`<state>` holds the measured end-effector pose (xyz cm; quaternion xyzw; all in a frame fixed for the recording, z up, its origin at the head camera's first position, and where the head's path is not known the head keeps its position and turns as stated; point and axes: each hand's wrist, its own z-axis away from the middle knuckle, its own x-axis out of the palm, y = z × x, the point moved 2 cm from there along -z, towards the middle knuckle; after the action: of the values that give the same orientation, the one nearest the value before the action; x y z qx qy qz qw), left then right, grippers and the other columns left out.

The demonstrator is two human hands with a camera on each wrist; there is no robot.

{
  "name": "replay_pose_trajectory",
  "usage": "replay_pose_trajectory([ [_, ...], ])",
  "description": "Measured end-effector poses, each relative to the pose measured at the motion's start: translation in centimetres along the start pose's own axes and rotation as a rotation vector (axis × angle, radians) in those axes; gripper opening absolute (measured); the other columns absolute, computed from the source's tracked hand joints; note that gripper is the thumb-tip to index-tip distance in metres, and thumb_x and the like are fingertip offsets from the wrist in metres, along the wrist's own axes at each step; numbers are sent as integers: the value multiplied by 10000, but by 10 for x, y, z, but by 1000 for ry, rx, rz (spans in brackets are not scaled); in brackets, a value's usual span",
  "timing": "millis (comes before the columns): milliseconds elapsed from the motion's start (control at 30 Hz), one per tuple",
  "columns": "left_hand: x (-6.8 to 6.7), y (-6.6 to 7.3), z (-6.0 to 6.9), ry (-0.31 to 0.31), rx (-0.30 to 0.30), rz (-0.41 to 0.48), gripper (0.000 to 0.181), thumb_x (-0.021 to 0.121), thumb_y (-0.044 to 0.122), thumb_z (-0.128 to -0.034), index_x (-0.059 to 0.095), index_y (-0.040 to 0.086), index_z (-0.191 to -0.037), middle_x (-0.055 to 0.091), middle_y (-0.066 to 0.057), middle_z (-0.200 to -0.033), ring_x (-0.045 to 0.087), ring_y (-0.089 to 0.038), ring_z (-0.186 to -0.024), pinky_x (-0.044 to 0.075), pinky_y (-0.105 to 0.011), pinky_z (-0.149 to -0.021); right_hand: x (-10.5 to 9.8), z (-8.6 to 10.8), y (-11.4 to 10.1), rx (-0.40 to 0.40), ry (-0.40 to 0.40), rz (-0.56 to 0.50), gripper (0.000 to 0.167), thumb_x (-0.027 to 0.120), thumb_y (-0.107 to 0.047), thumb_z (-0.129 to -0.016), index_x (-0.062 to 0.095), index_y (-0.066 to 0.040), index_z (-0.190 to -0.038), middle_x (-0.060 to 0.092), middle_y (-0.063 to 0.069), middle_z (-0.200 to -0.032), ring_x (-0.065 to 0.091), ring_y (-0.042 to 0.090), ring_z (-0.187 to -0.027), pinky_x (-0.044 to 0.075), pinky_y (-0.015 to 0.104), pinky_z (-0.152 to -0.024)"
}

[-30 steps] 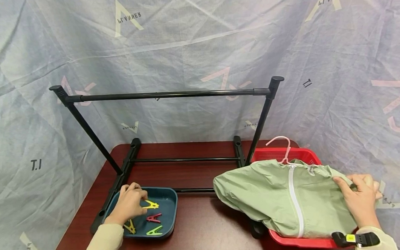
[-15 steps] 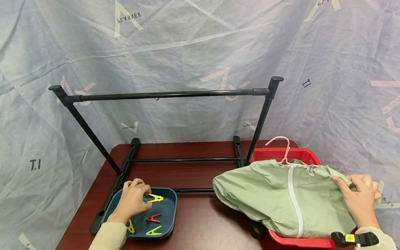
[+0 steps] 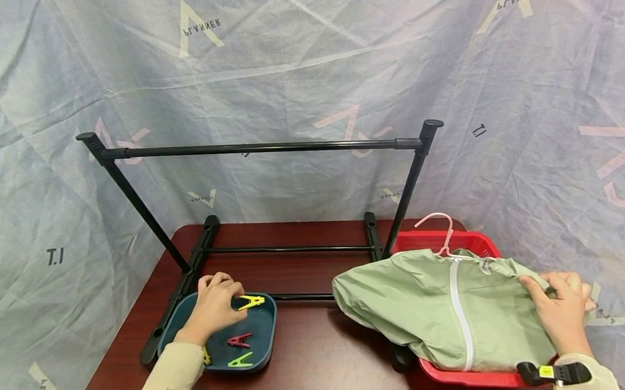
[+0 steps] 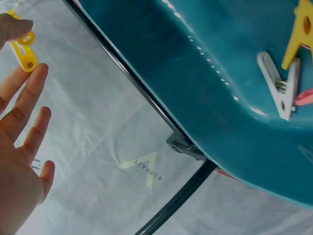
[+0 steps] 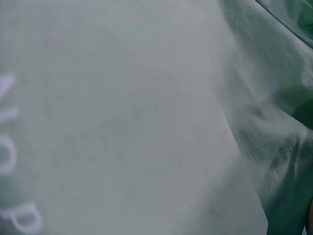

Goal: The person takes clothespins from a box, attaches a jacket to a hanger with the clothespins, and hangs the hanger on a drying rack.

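Note:
In the head view my left hand (image 3: pixel 216 306) pinches a yellow clothespin (image 3: pixel 252 302) above the dark blue tray (image 3: pixel 271 332). The left wrist view shows that clothespin (image 4: pixel 25 55) between thumb and fingertips. Inside the tray lie a red clothespin (image 3: pixel 239 340), a green one and another yellow one, partly hidden by my sleeve; a white clothespin (image 4: pixel 279 84) appears in the left wrist view. On the right, my right hand (image 3: pixel 561 311) grips the shoulder of a light green zip jacket (image 3: pixel 403 308). A pink hanger (image 3: pixel 449 235) sticks out of its collar. Jacket fabric (image 5: pixel 146 117) fills the right wrist view.
A black clothes rack (image 3: pixel 267 147) stands on the dark red table (image 3: pixel 320 348), its top bar spanning the middle. Beneath the jacket is a red basket (image 3: pixel 479 239) at the right. A printed grey cloth (image 3: pixel 286 90) hangs behind and at both sides.
My left hand has moved up and to the right over the tray, carrying the yellow clothespin with it. The right hand and the jacket look unmoved.

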<state>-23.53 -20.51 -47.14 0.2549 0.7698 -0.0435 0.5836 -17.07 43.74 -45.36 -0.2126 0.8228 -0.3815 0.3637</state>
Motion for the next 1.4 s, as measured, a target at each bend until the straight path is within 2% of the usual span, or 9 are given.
replay_pose_trajectory([
  [200,-3,8,-4,51,19,-9,271,871,211,-631,645,175,-776,582,72,-741,478,-208,-964,214,-596,-938,0,1,0,-16,6,-8,204,745,-135,-897,603,-95,-757,366,-202,-898,208,-30,-894,-52,553,-1052],
  [500,-7,18,-9,105,51,-18,281,870,227,-628,657,162,-799,628,15,-778,504,-238,-980,230,-601,-933,0,0,0,-14,1,-7,218,743,-140,-900,589,-99,-752,367,-204,-897,209,-40,-904,-67,558,-1069],
  [1033,-11,33,-19,287,185,-19,290,858,216,-602,672,143,-812,623,22,-774,524,-243,-937,267,-587,-886,0,1,1,-15,1,-10,213,740,-129,-901,598,-127,-741,370,-209,-900,209,-41,-910,-87,551,-1075],
  [1167,-13,36,-20,307,202,-13,290,854,221,-604,677,139,-819,629,17,-784,523,-238,-931,276,-575,-871,-1,1,0,-12,2,-12,215,741,-132,-901,600,-125,-739,371,-210,-898,211,-43,-907,-87,554,-1076],
  [1400,-15,41,-23,303,194,5,293,855,215,-625,697,148,-863,657,16,-836,526,-232,-943,288,-540,-874,-1,2,-2,-23,12,-14,209,741,-115,-897,597,-106,-745,370,-212,-898,211,-39,-908,-75,559,-1067],
])
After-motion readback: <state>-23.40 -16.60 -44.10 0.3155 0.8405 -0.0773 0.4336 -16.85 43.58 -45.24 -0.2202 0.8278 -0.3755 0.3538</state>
